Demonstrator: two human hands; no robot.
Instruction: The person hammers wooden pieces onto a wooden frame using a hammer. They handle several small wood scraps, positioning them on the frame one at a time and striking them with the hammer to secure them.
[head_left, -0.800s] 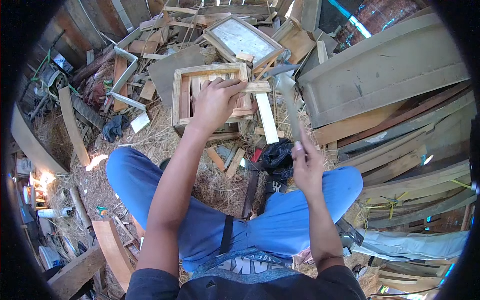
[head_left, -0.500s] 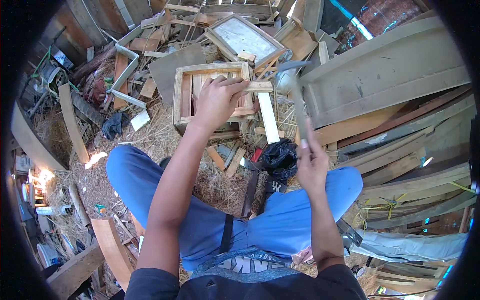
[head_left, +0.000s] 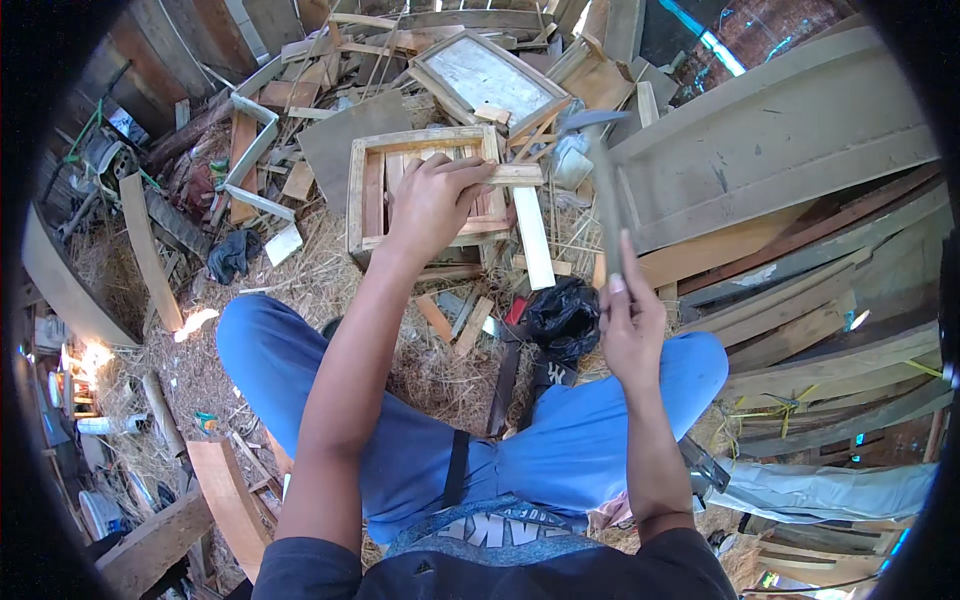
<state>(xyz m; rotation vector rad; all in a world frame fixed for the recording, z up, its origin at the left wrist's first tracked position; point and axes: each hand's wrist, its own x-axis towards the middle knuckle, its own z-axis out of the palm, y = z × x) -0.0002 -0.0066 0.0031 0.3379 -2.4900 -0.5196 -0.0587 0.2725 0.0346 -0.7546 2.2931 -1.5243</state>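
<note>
My left hand [head_left: 436, 205] is closed on a short wooden strip [head_left: 516, 174] that sticks out to the right over a wooden box frame [head_left: 357, 200]. The box stands in front of me with slats inside it, partly hidden by that hand. In my right hand [head_left: 634, 330] is a hammer [head_left: 608, 200], gripped by the handle, its head up and to the right of the strip and apart from it. The hammer is smeared by motion. A pale, narrow board [head_left: 534, 240] slants down beside the box.
A black plastic bag [head_left: 562, 318] and wood offcuts [head_left: 472, 325] lie on straw between my knees. A framed panel [head_left: 490, 75] rests among scraps beyond the box. Long planks and a large grey wooden panel [head_left: 770, 150] fill the right side. Bright flames [head_left: 92, 358] show at far left.
The hammer and my right hand have shifted slightly right, with the hammer more upright. My left hand and the wooden strip stay almost in place on the box.
</note>
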